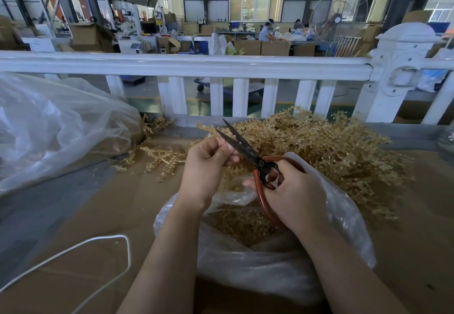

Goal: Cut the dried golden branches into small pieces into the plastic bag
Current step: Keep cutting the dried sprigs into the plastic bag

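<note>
Golden branch piece (221, 141) pinched in left hand (208, 164) fingertips, mostly hidden, so long axis unclear; held over open plastic bag (282, 264) half full of cuttings. Scissors (242, 148) gripped in right hand (292, 191), blades parted, tips pointing up-left, away from body. Risks: blade nicking left fingers right beside it; pieces flying past bag rim. Uncut pile (319, 141) behind.

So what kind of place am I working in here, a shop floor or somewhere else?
Most likely a factory or packing workshop. Behind the white railing are stacked cardboard boxes, a large industrial fan, and people working at a far table.
</note>
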`<state>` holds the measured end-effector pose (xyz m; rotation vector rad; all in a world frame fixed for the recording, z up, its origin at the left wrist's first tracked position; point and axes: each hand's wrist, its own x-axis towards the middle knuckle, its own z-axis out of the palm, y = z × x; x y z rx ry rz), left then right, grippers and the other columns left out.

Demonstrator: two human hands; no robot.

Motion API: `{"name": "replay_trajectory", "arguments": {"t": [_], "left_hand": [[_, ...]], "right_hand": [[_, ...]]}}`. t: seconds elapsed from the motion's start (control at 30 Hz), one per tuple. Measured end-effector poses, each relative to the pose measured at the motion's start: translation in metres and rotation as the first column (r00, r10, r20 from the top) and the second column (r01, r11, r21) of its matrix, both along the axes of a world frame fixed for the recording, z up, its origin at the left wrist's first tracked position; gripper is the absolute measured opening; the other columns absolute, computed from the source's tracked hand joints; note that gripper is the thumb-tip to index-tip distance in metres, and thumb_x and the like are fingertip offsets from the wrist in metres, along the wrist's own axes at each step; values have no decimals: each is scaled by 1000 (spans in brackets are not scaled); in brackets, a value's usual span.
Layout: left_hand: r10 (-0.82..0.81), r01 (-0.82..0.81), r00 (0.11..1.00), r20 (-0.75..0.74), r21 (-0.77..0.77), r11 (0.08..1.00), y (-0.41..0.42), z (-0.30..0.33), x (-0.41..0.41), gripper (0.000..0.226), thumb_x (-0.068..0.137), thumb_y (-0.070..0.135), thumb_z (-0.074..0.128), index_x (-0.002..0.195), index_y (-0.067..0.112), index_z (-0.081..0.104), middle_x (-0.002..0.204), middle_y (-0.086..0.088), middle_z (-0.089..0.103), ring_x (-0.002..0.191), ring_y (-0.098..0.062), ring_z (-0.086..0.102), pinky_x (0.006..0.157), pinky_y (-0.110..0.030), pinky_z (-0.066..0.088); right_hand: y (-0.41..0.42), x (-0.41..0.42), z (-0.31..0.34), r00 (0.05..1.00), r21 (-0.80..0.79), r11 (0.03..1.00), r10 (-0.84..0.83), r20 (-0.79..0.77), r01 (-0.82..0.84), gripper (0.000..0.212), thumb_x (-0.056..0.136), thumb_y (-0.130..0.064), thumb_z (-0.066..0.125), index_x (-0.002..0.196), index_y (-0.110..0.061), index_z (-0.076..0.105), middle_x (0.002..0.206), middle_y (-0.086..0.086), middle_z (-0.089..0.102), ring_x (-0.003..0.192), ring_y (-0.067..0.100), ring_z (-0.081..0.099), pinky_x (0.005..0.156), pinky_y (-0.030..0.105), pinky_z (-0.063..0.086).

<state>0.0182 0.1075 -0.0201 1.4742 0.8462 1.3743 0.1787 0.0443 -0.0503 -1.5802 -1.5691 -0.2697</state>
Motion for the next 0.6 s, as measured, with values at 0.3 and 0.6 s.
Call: {"name": "replay_trajectory", "arguments": {"t": [0.3,0.6], "left_hand": [[12,-12,1000,-17,26,1000,0,1,-3,13,97,1,56,96,-9,65,68,6,67,65,-4,61,68,-17,52],[24,-14,992,-128,78,997,-1,2,-3,11,96,-1,57,89,1,65,71,-1,64,69,-10,61,74,-25,51]], "right_hand": [[-1,1,1,1000,-20,1000,10,-4,-10,65,71,-84,50,65,-19,55,52,-15,52,47,-1,47,47,5,27],[-1,2,-1,999,7,999,38,4,-38,67,72,-83,49,69,-17,57,60,-12,60,54,4,56,48,17,42]]}}
